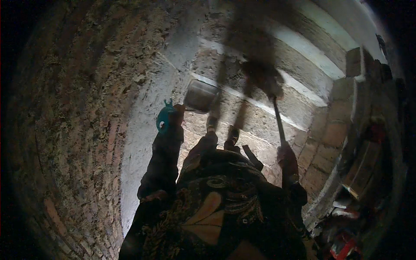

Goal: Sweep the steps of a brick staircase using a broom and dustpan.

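Observation:
My left hand [176, 115] is closed, in dim light, around the handle of a dustpan. The dustpan's dark, squarish pan [201, 96] with a paler rim extends to the hand's right, over the steps. On the hand's other side a teal piece [163, 119] with an oval hole and a notched end sticks out. My right hand [287, 157] grips the lower end of a thin-handled brush [279, 119]. Its dark, bushy head [262, 78] points away from me across the pale-edged steps, right of the pan. Shadow and blur hide the bristles' detail.
Stone or brick steps [299, 63] with whitish edges rise ahead and to the right. A rough brick wall [82, 108] fills the left side. My feet [232, 132] stand on a step below. At the right lie a wooden piece [364, 169] and red objects [344, 247].

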The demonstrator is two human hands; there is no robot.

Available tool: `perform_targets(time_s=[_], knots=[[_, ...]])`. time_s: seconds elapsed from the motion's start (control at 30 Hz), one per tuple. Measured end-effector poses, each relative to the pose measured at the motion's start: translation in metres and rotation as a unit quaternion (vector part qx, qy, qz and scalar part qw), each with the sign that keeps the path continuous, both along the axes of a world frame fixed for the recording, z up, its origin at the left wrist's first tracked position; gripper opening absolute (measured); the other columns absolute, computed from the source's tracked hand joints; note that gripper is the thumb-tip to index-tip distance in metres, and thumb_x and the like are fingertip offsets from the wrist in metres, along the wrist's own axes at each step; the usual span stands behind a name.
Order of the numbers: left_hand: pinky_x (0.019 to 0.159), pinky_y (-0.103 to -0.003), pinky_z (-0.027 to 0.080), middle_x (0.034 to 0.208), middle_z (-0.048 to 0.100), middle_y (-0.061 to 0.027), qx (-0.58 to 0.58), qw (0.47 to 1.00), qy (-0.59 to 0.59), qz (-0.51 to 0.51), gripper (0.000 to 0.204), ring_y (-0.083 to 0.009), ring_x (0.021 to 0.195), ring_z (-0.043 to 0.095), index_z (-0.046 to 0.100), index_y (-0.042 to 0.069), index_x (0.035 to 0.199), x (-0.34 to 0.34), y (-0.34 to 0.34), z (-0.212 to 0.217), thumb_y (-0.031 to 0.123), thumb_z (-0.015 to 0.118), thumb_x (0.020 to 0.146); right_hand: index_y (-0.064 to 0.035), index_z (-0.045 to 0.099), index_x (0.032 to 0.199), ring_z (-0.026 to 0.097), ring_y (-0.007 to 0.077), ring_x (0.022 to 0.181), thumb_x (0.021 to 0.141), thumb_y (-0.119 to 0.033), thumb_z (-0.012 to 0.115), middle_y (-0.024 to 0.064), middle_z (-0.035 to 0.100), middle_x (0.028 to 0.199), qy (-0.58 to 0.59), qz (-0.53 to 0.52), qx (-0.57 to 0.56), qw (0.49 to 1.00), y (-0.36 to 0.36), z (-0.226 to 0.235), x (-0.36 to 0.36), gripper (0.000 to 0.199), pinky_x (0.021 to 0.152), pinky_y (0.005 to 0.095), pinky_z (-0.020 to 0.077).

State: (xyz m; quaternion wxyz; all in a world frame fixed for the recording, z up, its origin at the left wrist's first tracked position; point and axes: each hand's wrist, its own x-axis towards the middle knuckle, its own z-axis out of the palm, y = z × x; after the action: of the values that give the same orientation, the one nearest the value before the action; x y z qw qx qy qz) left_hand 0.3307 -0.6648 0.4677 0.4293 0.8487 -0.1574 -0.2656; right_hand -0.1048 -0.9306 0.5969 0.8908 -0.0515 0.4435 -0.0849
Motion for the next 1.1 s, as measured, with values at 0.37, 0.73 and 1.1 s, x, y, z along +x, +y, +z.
perform_targets(time_s=[0.37, 0.73, 1.1], knots=[[0.032, -0.027, 0.040, 0.049, 0.041, -0.0036, -0.032, 0.998, -0.029, -0.040, 0.026, -0.0132, 0.037, 0.043, 0.050, 0.007, 0.078, -0.001, -0.009, 0.012, 0.032, 0.054, 0.076, -0.0061, 0.043, 0.106, 0.044, 0.0056, 0.056, 0.081, -0.019, 0.046, 0.0001, 0.047, 0.072, 0.094, 0.347, -0.322, 0.876, 0.033, -0.028, 0.035, 0.028, 0.045, 0.0164, 0.0363], [0.045, -0.030, 0.043, 0.063, 0.048, -0.0048, -0.007, 0.935, -0.342, -0.096, 0.026, -0.0149, 0.049, 0.048, 0.051, 0.006, 0.080, 0.001, 0.001, -0.011, 0.032, 0.047, 0.079, -0.0033, 0.044, 0.112, 0.049, 0.0113, 0.065, 0.078, -0.006, 0.048, 0.0055, 0.052, 0.079, 0.094, 0.435, -0.560, 0.698, 0.061, 0.062, 0.104, 0.034, 0.056, 0.0240, 0.0412], [0.049, -0.032, 0.040, 0.060, 0.048, -0.0088, -0.073, 0.968, -0.231, -0.057, 0.030, -0.0188, 0.048, 0.048, 0.048, 0.006, 0.072, -0.018, -0.017, 0.032, 0.033, 0.044, 0.082, -0.0068, 0.052, 0.088, 0.044, 0.0068, 0.046, 0.082, -0.025, 0.049, 0.0034, 0.053, 0.067, 0.043, 0.236, -0.229, 0.943, 0.006, -0.047, 0.206, 0.020, 0.038, 0.0171, 0.0324]])
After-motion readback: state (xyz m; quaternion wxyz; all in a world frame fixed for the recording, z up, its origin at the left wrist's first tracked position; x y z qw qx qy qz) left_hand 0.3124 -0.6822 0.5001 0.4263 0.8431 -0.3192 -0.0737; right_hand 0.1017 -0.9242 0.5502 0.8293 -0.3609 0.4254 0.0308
